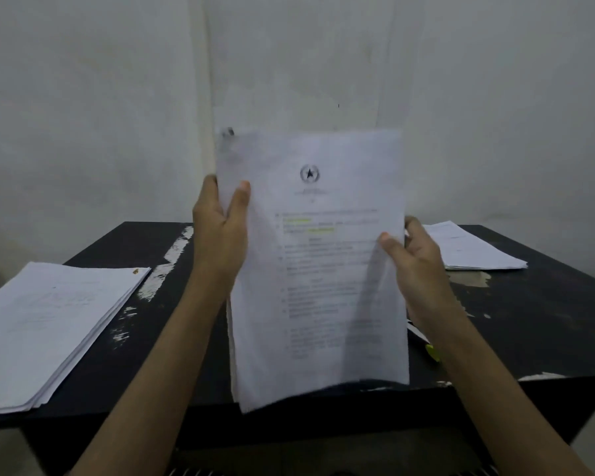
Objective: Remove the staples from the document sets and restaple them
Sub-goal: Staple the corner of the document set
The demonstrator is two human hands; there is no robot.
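I hold a document set (316, 269) upright above the black table (529, 321), its printed front page facing me with a star emblem near the top and green highlighted lines. My left hand (220, 235) grips its left edge, thumb on the front. My right hand (416, 259) pinches its right edge, thumb on the front and fingers behind. The sheets are motion-blurred. A dark smudge shows at the top left corner; I cannot tell if it is a staple.
A thick stack of papers (45, 324) lies on the table's left side, overhanging the front edge. A smaller paper stack (471, 249) lies at the back right. A yellow-green object (432, 352) and a white thing peek out from behind my right forearm. A pale wall stands behind.
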